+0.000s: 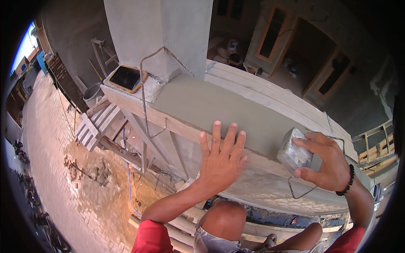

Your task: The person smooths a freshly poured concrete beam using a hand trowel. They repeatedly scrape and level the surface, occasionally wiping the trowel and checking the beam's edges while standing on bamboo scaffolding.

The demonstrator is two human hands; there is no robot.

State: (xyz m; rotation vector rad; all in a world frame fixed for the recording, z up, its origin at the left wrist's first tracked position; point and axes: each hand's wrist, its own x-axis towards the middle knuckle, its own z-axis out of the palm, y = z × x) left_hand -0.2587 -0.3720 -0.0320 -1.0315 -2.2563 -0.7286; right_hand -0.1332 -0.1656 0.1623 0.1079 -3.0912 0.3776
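Note:
A smooth layer of wet grey mortar (pixel 211 103) covers the top of a low wall, between wooden form boards (pixel 181 124). My left hand (pixel 221 162) lies flat with its fingers spread at the near board, fingertips by the mortar's edge, holding nothing. In my right hand (pixel 327 162) is a grey, mortar-smeared block (pixel 295 149), gripped between thumb and fingers over the right part of the mortar. Its material is unclear. Bent steel rod clamps (pixel 144 97) straddle the boards. At the left end sits a black rectangular thing with a yellow rim (pixel 126 78).
A grey plastered column (pixel 139 29) rises behind the wall's left end. Left of it stand a bucket (pixel 93 92) and a wooden trestle (pixel 99 126). Bamboo poles (pixel 177 236) run beneath my legs. Another person (pixel 236 61) is beyond the wall.

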